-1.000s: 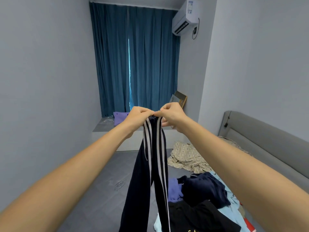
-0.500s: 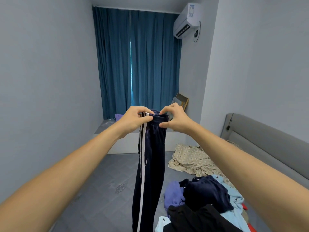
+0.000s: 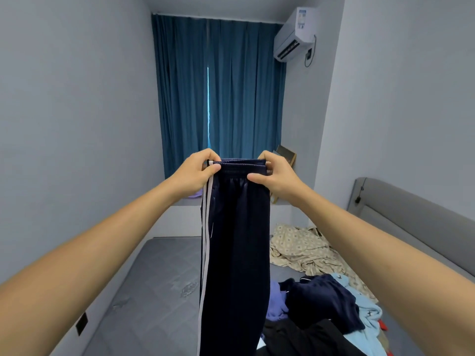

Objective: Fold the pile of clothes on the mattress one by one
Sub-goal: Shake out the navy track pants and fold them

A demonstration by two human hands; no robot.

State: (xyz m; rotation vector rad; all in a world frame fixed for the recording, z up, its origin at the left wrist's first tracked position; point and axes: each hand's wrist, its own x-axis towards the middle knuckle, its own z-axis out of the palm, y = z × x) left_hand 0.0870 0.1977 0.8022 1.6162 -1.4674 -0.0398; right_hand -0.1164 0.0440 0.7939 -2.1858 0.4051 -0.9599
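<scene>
Both hands, left hand and right hand, pinch the trousers by the waistband, legs hanging straight down over the mattress.

the navy track pants run off the bottom edge, hiding part of the clothes pile.

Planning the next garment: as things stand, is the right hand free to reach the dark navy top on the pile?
Probably not yet. The right hand pinches the waistband of the navy track pants, as does the left hand. The navy top lies uncovered below, so the way looks free once it lets go.
</scene>
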